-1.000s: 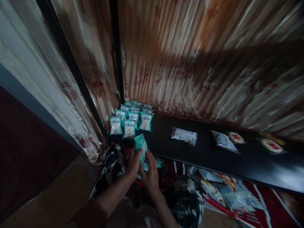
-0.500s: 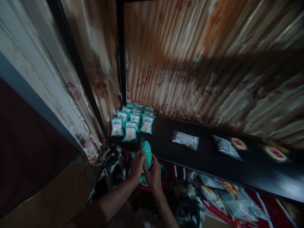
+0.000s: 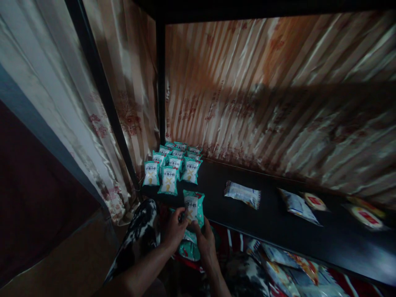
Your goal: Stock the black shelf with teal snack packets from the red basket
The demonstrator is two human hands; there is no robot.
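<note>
Between my two hands is a teal-and-white snack bag (image 3: 192, 206), its printed front facing up toward me. My left hand (image 3: 175, 228) is closed on the bag's left edge. On the lower right side, my right hand (image 3: 205, 238) grips the same bag, thumb across its front. Below them, more teal snack bags (image 3: 189, 250) lie in a red basket, partly covered by my hands. Just beyond, several matching snack bags (image 3: 169, 180) stand upright in rows at the left end of the black shelf (image 3: 213, 175).
A white-and-blue packet (image 3: 243, 194) lies mid-shelf. Farther right are another blue-white packet (image 3: 298, 206) and round packaged items (image 3: 314, 201). Several packets (image 3: 297, 268) fill a container below the shelf. A black post (image 3: 160, 82) rises at the back left corner, before patterned curtains (image 3: 232, 90).
The snack bag in my hands has turned from its plain teal side to its printed front. My view has tilted up slightly, so the shelf sits lower.
</note>
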